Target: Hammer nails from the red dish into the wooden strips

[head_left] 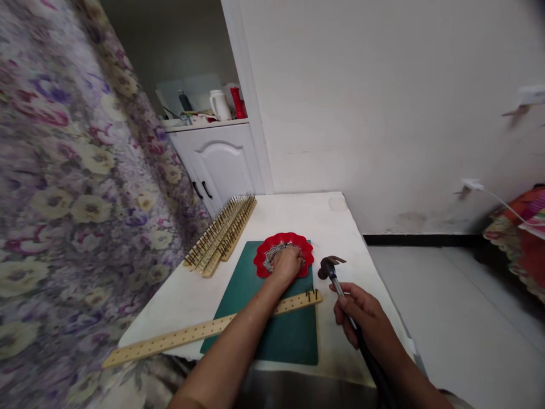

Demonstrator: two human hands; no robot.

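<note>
Nails (275, 253) lie heaped in a scalloped red bowl (260, 259) at the far end of a green mat (286, 342), and I have the left hand (289, 260) down in that bowl, over the right part of the pile. Its fingers curl inward with the tips hidden, so from my end I cannot tell whether they pinch a nail. The right hand (358, 311) is closed around the shaft of a claw hammer (327, 268), thumb against fingers, head up and claw pointing right; I see it beside the mat's right edge, nearer me than the bowl.

Between bowl and me, a drilled wooden strip (187, 334) slants across the mat, reaching the near left edge of the tabletop (298, 213). The left forearm passes over it, hiding part of its length. Its right end lies just left of the right hand, apart from it, with a few upright nails (313, 295) standing there; dark holes run in rows along the rest that I can make out. Well away from both hands, at the far left, I see boards (221, 238) bristling with upright nails, grouped close together.
</note>
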